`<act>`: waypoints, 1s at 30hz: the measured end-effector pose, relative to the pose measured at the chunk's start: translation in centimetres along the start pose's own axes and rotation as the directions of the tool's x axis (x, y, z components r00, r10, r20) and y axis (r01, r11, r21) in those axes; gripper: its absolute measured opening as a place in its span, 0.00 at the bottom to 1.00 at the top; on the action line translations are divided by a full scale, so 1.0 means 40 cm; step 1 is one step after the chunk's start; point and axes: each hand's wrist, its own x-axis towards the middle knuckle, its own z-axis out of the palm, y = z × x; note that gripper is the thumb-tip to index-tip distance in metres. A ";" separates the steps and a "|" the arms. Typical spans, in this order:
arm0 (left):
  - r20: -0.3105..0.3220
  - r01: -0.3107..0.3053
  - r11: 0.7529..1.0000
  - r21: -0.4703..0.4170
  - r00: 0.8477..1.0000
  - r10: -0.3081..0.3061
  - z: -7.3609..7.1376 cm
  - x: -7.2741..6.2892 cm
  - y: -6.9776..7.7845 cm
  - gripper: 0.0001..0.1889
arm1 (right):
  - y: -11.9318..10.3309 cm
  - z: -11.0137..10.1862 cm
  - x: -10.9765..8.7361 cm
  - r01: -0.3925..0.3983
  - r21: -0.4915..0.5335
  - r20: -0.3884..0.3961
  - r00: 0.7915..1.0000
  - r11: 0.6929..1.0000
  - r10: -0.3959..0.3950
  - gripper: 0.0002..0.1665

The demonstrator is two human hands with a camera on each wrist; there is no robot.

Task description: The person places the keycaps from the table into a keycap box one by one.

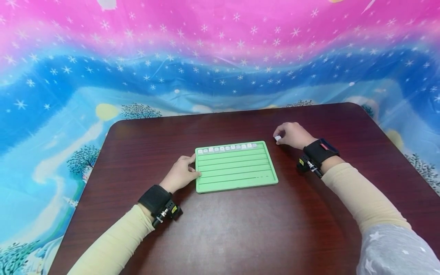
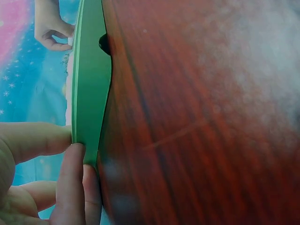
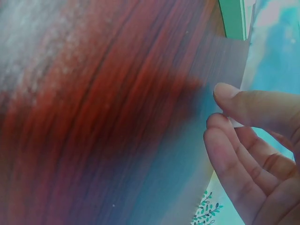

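Note:
A light green tray (image 1: 237, 168) with several grooved rows lies on the table. Along its top row stands a line of small white tiles (image 1: 227, 148) with dark marks too small to read. My left hand (image 1: 179, 173) grips the tray's left edge, its thumb and fingers on the rim (image 2: 75, 93). Off the tray's upper right corner, my right hand (image 1: 293, 135) pinches one small white tile (image 1: 277, 138) between thumb and fingertips. In the right wrist view the fingers (image 3: 227, 150) hide most of that tile.
The dark red-brown wooden table (image 1: 220, 229) has a rounded far edge. Behind it hangs a pink and blue cloth (image 1: 206, 68) with snowflakes and trees. Each wrist wears a black strap with a small camera, such as the right camera (image 1: 304, 163).

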 end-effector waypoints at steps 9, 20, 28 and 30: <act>0.001 -0.003 1.000 0.004 1.000 0.003 -0.001 -0.003 0.002 0.41 | -0.006 0.002 -0.010 0.001 0.043 0.002 1.000 0.999 -0.001 0.12; 0.002 -0.004 1.000 0.005 1.000 0.004 -0.002 -0.005 0.004 0.40 | -0.018 0.001 -0.019 0.017 0.086 -0.011 1.000 0.996 -0.017 0.14; 0.001 -0.001 1.000 0.005 1.000 0.001 0.000 -0.006 0.003 0.41 | -0.051 0.005 -0.022 0.055 0.098 -0.002 0.998 0.994 -0.055 0.14; -0.001 -0.003 1.000 0.004 1.000 0.003 0.001 -0.006 0.001 0.41 | -0.059 0.011 -0.021 0.060 0.092 -0.003 0.998 0.994 -0.060 0.14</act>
